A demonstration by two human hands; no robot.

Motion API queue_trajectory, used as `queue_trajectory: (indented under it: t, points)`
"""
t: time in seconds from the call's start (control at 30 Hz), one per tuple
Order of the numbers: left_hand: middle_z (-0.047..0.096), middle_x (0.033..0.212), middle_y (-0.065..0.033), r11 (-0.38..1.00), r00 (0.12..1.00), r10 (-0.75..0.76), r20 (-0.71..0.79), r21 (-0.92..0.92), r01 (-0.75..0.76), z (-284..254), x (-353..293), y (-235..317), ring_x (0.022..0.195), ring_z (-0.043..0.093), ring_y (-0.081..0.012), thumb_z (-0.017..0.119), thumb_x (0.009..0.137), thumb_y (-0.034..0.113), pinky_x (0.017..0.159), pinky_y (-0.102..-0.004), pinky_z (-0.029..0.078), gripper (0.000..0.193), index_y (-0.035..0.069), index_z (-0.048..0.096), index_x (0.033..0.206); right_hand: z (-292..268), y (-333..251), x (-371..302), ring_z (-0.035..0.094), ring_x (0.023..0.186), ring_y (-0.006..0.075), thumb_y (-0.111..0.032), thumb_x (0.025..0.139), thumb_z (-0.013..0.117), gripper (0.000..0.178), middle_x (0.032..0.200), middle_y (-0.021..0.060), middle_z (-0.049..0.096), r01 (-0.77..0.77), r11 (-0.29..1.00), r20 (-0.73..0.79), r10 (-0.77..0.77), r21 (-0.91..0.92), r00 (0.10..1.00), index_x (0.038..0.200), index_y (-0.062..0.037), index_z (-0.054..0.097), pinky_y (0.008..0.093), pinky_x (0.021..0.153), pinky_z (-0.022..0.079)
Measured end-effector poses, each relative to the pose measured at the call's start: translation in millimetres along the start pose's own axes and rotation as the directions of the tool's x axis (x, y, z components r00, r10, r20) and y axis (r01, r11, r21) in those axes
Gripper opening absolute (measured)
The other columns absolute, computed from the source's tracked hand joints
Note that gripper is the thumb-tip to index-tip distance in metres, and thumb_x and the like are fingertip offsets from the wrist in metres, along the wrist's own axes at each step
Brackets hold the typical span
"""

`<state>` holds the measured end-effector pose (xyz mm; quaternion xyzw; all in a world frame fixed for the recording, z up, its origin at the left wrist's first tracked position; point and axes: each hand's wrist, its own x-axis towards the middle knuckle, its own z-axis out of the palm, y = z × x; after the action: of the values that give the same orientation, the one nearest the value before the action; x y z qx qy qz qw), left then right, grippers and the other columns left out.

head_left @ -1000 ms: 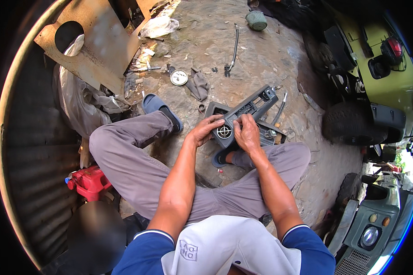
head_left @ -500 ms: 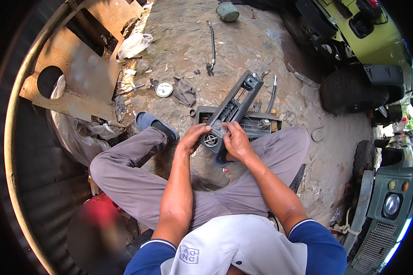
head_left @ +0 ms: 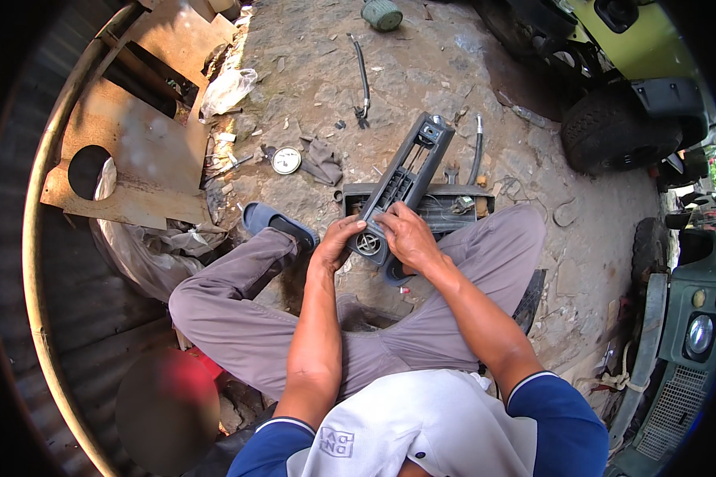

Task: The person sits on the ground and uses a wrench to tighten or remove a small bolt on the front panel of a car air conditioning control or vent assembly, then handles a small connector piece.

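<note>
A long dark grey plastic dashboard panel [head_left: 404, 181] with slots and a round vent at its near end slants up and away over my lap. My left hand [head_left: 340, 240] is closed on its left edge beside the vent, thumb on top. Bent fingers of my right hand [head_left: 408, 237] press on the panel's face just above the vent, covering that spot; whether they pinch a small part there is hidden. Under the raised panel, a second dark grey trim piece [head_left: 445, 191] lies on the ground, with small fittings at its right end.
Beyond the panel lie a black hose [head_left: 362, 75], another hose [head_left: 477, 147], a round white-faced gauge [head_left: 286, 160] and a dark cloth [head_left: 321, 162]. A rusty metal sheet [head_left: 139, 131] leans at left. Vehicle parts, including a tyre [head_left: 620, 131], stand at right; a blurred person [head_left: 167, 409] is lower left.
My right hand has shifted slightly over the panel's face, now covering a knob-like spot seen before. My left hand keeps its grip. The whole view has tilted a little.
</note>
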<state>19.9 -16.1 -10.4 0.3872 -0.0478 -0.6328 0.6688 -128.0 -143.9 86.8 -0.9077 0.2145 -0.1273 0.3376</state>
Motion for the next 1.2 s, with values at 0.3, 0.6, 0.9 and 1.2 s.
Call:
queue_trajectory:
  t: [0.3, 0.6, 0.9, 1.2]
  points:
    - [0.071, 0.108, -0.0061, 1.0, 1.0, 0.0, 0.009, 0.009, 0.0, -7, 5, -8, 0.095, 0.068, -0.0133, 0.072, 0.091, 0.02, 0.088, -0.0277, 0.054, 0.042, -0.003, 0.063, 0.124, 9, 4, 5, 0.061, 0.091, 0.0365, -0.005, 0.088, 0.064, 0.009, 0.094, 0.0156, 0.053, 0.11, 0.979, 0.003, -0.111, -0.172, 0.994, 0.095, -0.0023, 0.058, 0.0476, 0.077, 0.051]
    - [0.072, 0.107, -0.0054, 1.0, 1.0, -0.004, -0.003, 0.006, 0.004, -7, 5, -9, 0.094, 0.068, -0.0131, 0.073, 0.091, 0.02, 0.086, -0.0272, 0.054, 0.039, -0.002, 0.065, 0.122, 4, 14, 9, 0.059, 0.091, 0.0364, -0.006, 0.087, 0.063, 0.011, 0.093, 0.0165, 0.052, 0.215, 0.961, 0.068, -0.206, -0.176, 0.976, 0.095, -0.0019, 0.057, 0.0467, 0.079, 0.049]
    - [0.072, 0.106, -0.0047, 1.0, 1.0, 0.004, -0.002, 0.008, -0.004, -3, 4, -7, 0.093, 0.068, -0.0124, 0.072, 0.092, 0.02, 0.086, -0.027, 0.054, 0.034, -0.001, 0.067, 0.118, 18, 12, 7, 0.056, 0.09, 0.0326, -0.013, 0.09, 0.065, 0.013, 0.091, 0.0138, 0.053, 0.2, 0.912, -0.003, -0.216, -0.359, 0.976, 0.091, -0.0042, 0.056, 0.0428, 0.078, 0.045]
    - [0.072, 0.105, -0.0055, 1.0, 1.0, -0.018, -0.001, 0.0, 0.018, -6, 4, -10, 0.091, 0.069, -0.0129, 0.071, 0.093, 0.021, 0.084, -0.0281, 0.055, 0.029, 0.001, 0.067, 0.114, 7, -3, 4, 0.056, 0.093, 0.0363, -0.013, 0.089, 0.068, 0.018, 0.096, 0.0171, 0.053, 0.071, 0.981, -0.065, -0.084, -0.182, 0.994, 0.096, -0.0005, 0.057, 0.0487, 0.082, 0.047]
